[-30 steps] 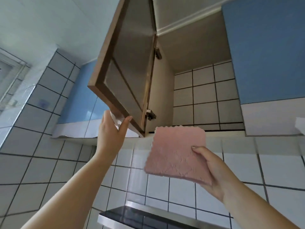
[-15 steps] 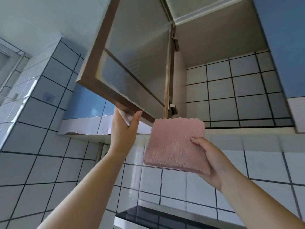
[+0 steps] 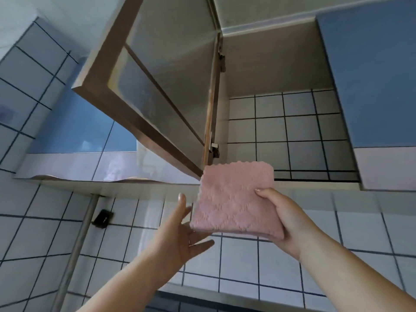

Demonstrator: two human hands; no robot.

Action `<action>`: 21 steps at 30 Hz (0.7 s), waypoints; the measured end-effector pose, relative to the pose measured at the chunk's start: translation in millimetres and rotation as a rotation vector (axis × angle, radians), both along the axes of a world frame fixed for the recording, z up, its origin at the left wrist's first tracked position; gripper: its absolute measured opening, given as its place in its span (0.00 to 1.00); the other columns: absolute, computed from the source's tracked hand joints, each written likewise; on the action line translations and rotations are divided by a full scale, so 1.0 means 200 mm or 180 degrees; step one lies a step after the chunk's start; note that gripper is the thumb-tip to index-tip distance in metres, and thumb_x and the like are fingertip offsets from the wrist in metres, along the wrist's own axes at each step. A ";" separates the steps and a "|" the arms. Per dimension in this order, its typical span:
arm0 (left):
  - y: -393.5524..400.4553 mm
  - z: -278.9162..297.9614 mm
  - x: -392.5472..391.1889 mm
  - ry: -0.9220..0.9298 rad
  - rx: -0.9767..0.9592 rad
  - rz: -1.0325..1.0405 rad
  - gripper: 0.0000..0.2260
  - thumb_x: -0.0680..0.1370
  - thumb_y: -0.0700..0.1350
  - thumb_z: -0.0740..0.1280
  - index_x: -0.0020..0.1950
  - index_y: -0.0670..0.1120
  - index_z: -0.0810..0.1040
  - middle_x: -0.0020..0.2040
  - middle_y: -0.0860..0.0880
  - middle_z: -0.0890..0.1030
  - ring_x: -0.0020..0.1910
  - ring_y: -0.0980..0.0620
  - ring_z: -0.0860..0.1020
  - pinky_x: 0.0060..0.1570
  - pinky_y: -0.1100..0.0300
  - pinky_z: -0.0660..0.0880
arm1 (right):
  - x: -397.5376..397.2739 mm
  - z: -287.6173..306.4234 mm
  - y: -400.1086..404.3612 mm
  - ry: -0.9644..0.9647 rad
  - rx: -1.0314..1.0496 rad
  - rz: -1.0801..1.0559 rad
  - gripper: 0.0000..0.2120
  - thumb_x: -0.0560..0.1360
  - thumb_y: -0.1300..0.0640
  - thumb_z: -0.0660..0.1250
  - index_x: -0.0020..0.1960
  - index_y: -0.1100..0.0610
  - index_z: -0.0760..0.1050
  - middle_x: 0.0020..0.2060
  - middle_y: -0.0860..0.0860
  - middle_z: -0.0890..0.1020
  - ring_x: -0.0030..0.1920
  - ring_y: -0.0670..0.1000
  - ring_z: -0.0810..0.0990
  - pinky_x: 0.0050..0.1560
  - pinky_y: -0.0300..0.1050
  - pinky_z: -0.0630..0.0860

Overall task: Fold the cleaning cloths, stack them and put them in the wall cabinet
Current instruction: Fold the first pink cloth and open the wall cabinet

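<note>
The right hand (image 3: 290, 224) pinches the folded pink cleaning cloths (image 3: 234, 199), thumb on top, fingers curled beneath, the stack held up just below the wall cabinet (image 3: 281, 70). The left hand (image 3: 182, 233) hovers beside the stack's near corner, fingers spread and relaxed, gripping nothing. The cabinet door (image 3: 144, 86) hangs wide open above those fingers. Folding and stacking look finished; what's left is lifting the stack onto the cabinet floor, and likely shutting the door. No brand, label or writing is readable anywhere.
</note>
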State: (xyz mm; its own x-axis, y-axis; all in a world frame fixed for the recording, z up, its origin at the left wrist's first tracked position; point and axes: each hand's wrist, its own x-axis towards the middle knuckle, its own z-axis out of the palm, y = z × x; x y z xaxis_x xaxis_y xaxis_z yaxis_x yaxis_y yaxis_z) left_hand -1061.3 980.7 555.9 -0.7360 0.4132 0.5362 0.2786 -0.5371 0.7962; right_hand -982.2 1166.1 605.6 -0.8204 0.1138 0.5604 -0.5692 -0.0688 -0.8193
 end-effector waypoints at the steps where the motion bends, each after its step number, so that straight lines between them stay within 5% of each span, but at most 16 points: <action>1: 0.03 0.01 0.02 0.0130 -0.0090 -0.0095 0.32 0.68 0.62 0.64 0.68 0.48 0.68 0.58 0.43 0.81 0.54 0.44 0.81 0.55 0.47 0.77 | 0.00 0.02 0.03 -0.0012 0.0037 -0.0115 0.12 0.75 0.53 0.64 0.56 0.56 0.77 0.47 0.56 0.83 0.47 0.55 0.82 0.40 0.45 0.78; 7: 0.24 0.28 0.07 0.0913 -0.0106 0.0643 0.32 0.76 0.40 0.67 0.73 0.61 0.57 0.53 0.46 0.81 0.46 0.47 0.84 0.44 0.54 0.82 | 0.01 0.26 0.19 0.0118 0.0098 -0.0683 0.11 0.75 0.57 0.65 0.56 0.59 0.76 0.46 0.55 0.83 0.44 0.55 0.82 0.44 0.48 0.79; 10: 0.35 0.45 0.01 0.1123 -0.0121 0.0935 0.24 0.79 0.39 0.63 0.71 0.57 0.65 0.60 0.51 0.75 0.49 0.48 0.81 0.46 0.55 0.82 | -0.01 0.45 0.24 0.0097 0.0503 -0.1106 0.13 0.76 0.55 0.66 0.58 0.59 0.74 0.49 0.55 0.82 0.48 0.54 0.81 0.51 0.50 0.79; 14: 0.46 0.65 -0.08 0.0988 -0.0117 0.1190 0.15 0.79 0.40 0.62 0.65 0.51 0.74 0.65 0.49 0.67 0.47 0.50 0.78 0.43 0.59 0.81 | -0.03 0.61 0.32 0.0219 0.1030 -0.1243 0.14 0.76 0.55 0.66 0.61 0.54 0.69 0.52 0.53 0.81 0.46 0.51 0.81 0.43 0.46 0.80; 18: 0.56 0.80 -0.19 0.0894 -0.0079 0.1341 0.16 0.79 0.39 0.61 0.66 0.47 0.73 0.66 0.45 0.68 0.45 0.49 0.77 0.41 0.60 0.80 | -0.09 0.65 0.42 0.0323 0.1778 -0.1513 0.30 0.74 0.59 0.69 0.71 0.47 0.61 0.52 0.52 0.81 0.51 0.52 0.83 0.44 0.43 0.74; 21: 0.63 0.88 -0.25 0.0968 -0.0272 0.1384 0.18 0.80 0.37 0.61 0.69 0.48 0.70 0.68 0.43 0.67 0.56 0.44 0.75 0.41 0.60 0.78 | -0.19 0.66 0.48 0.0461 0.2634 -0.2555 0.30 0.73 0.57 0.68 0.72 0.48 0.62 0.62 0.52 0.76 0.55 0.52 0.81 0.51 0.44 0.75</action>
State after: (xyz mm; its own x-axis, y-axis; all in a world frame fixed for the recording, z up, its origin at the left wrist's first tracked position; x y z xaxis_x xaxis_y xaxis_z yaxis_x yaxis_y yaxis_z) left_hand -1110.5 1106.8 731.1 -0.6656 0.1563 0.7297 0.6857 -0.2576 0.6807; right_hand -1020.4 1262.7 737.5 -0.6007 0.1272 0.7893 -0.2985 0.8802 -0.3689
